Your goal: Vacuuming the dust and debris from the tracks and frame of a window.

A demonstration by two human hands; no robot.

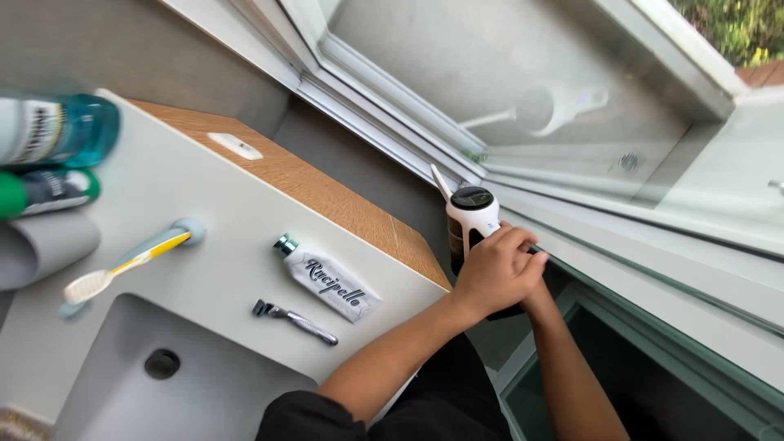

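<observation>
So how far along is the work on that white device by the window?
Done: nothing visibly finished. In hand: left hand grips the white device beside the counter; right hand sits under it, mostly hidden. Left: toothbrush, tube and razor lie untouched on the counter.

Glossy white plastic bottle point(472, 220), matt white sink top point(163, 180), wood-grain edge point(327, 192), metal razor point(296, 321).

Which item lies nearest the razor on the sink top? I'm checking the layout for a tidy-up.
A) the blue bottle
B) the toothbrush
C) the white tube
C: the white tube lies just above the razor, while the toothbrush is further left.
</observation>
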